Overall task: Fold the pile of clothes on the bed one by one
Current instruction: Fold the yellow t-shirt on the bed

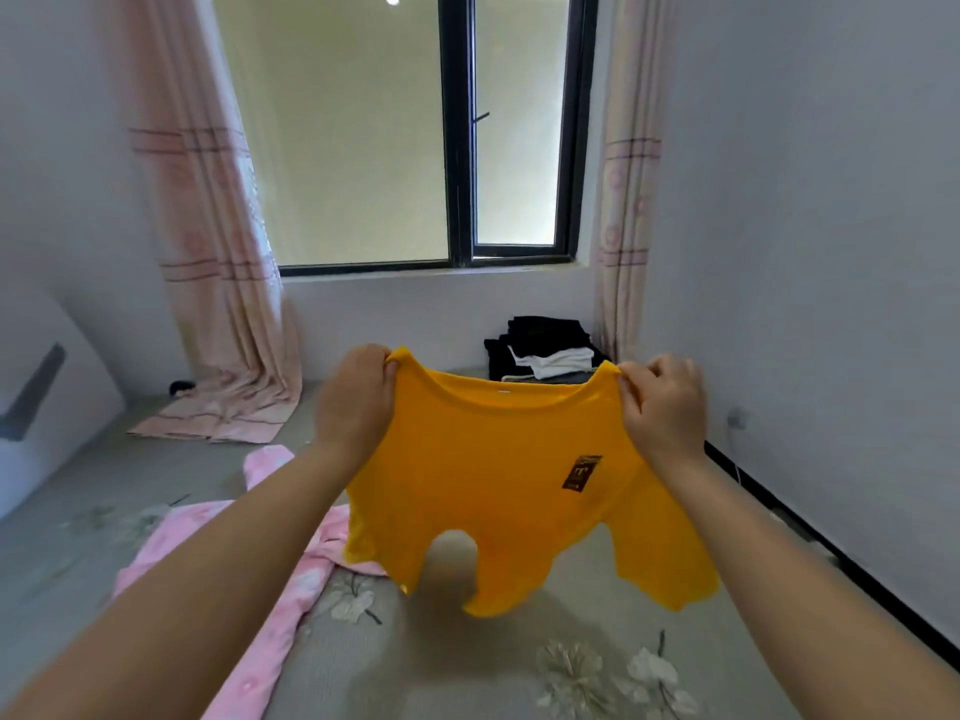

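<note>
Nearest me, a pink spotted garment (pixel 291 579) lies crumpled on the grey flower-printed bed (pixel 467 667), under my left forearm. Above the bed I hold up a bright yellow short-sleeved T-shirt (pixel 509 485) with a small dark chest patch, my left hand (pixel 358 397) and right hand (pixel 662 402) each with fingers curled tight, pinching one shoulder seam. Beyond it, a stack of folded black and white clothes (pixel 545 350) sits at the bed's far edge, below the dark-framed window (pixel 460 148).

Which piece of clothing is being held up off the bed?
The yellow T-shirt, pinched at its shoulders by both hands; the pink garment lies flat on the bed.
</note>
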{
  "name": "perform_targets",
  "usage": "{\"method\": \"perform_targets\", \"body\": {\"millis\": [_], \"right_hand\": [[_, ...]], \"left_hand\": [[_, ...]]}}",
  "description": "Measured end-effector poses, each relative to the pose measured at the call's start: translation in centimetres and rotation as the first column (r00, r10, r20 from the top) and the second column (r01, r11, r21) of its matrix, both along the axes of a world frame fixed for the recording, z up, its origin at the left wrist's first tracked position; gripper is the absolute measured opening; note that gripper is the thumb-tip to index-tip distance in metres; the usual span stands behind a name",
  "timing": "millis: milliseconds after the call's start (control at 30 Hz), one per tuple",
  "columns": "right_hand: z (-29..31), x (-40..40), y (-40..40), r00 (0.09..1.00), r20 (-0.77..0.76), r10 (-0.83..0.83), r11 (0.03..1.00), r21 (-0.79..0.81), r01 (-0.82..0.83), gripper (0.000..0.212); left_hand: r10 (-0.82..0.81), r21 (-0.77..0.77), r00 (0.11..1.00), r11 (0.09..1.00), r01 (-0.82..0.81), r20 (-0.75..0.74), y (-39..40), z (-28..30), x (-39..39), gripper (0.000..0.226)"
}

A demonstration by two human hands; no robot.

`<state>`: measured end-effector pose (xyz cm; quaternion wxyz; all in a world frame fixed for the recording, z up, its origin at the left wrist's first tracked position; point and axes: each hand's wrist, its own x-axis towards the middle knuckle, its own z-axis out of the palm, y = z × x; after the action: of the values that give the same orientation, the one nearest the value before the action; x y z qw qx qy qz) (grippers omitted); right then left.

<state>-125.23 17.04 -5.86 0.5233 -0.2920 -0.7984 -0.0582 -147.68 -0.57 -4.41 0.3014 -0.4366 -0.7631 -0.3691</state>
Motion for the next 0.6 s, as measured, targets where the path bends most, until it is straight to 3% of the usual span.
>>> {"method": "perform_targets", "body": {"millis": [133,300,433,600], "right_hand": [[1.2,4.3,-3.3,0.999,-0.018,-0.030,0.993,0.115,0.032,0.012],[4.1,7.6,-5.7,1.000,0.009,-0.016,0.940,0.342,0.012,0.031],[4.0,9.1,-5.7,0.998,0.068,-0.002,0.924,0.382,-0.024,0.030],[-1.4,9.1,-4.5,0.981,0.193,0.021,0.944,0.319,-0.083,0.029]], "left_hand": [[-0.038,0.015,0.950,0.999,0.045,-0.310,-5.5,1.6,2.9,0.054],[-0.115,-0.027,0.791,0.992,0.123,-0.600,-8.9,3.9,3.9,0.069],[-0.198,-0.096,0.715,0.979,0.181,-0.670,-10.2,2.6,3.6,0.047],[-0.296,-0.221,0.728,0.954,0.201,-0.619,-9.3,-2.4,3.6,0.038]]}}
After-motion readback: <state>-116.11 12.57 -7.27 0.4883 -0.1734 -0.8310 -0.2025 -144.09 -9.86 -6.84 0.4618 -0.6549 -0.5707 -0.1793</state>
